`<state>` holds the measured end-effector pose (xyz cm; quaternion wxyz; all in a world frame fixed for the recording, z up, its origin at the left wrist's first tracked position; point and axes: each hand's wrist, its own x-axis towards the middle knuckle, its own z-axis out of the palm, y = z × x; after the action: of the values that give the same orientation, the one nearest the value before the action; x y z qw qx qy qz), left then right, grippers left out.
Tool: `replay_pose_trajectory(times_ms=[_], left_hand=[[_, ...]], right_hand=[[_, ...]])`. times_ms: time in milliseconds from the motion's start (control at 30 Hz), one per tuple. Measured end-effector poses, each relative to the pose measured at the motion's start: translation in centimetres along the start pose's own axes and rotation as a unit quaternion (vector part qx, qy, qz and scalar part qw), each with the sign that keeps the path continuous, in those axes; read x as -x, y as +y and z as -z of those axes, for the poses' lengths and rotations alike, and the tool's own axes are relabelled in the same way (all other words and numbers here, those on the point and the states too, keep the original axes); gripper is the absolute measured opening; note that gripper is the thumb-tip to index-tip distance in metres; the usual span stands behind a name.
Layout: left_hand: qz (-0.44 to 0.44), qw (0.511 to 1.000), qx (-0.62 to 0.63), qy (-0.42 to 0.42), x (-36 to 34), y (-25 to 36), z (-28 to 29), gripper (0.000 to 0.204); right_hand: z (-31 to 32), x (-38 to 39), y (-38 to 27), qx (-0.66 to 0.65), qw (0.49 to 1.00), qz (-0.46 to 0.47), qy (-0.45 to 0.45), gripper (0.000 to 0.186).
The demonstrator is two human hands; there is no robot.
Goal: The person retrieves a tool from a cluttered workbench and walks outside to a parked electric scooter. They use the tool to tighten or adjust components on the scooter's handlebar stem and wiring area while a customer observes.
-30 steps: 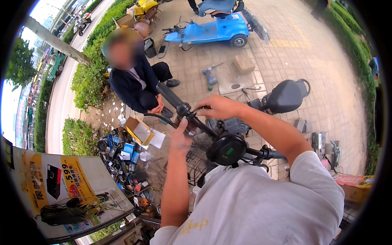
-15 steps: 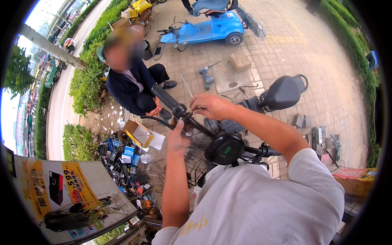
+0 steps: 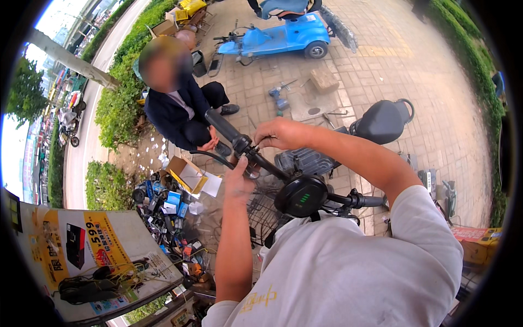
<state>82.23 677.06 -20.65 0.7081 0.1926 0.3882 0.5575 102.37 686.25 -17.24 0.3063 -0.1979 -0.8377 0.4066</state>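
A black handlebar (image 3: 271, 167) with a dark rubber grip (image 3: 222, 125) slants across in front of me, and a round display (image 3: 301, 196) with green bars sits at its middle. My left hand (image 3: 238, 182) is closed at the base of the black brake lever (image 3: 210, 157), thumb up against the bar; its other fingers are partly hidden. On the bar's far side, my right hand (image 3: 279, 133) bends its fingers in a pinch close to the clamp (image 3: 246, 147). Whatever small part those fingers hold is too small to make out. Below the bar hangs a wire basket (image 3: 267, 210).
A person in a dark jacket (image 3: 171, 117) squats just beyond the grip. Boxes and loose parts (image 3: 163, 210) pile up at left. A blue drill (image 3: 278, 100) and a block (image 3: 323, 80) lie on the paving. Farther off stands a blue three-wheeler (image 3: 272, 41). The vehicle's black seat (image 3: 378, 122) is at right.
The view has shifted slightly. Both hands stay at the clamp, with the right fingers a little closer to the bar. On the road at left, a parked-looking motorcycle shows where a green vehicle was.
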Motion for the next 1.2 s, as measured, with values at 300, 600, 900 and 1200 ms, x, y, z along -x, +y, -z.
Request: replay_pose_trajectory(times_ms=[300,600,900,1200], left_hand=[[-0.010,1.000,-0.025,0.008,0.1,-0.2,-0.1,0.036],[-0.013,1.000,-0.009,-0.004,0.1,-0.1,-0.3,0.034],[-0.001,1.000,0.016,-0.009,0.1,0.1,0.2,0.039],[-0.037,0.999,0.009,-0.002,0.0,0.0,-0.6,0.039]], right_hand=[[-0.2,-0.3,-0.3,0.028,0.999,0.029,0.007,0.012],[-2.5,1.4,2.9,-0.005,0.998,-0.005,0.058,0.047],[-2.5,0.8,6.0,0.085,0.995,0.011,0.055,0.072],[-2.2,1.7,3.8,0.115,0.989,-0.092,0.030,0.048]])
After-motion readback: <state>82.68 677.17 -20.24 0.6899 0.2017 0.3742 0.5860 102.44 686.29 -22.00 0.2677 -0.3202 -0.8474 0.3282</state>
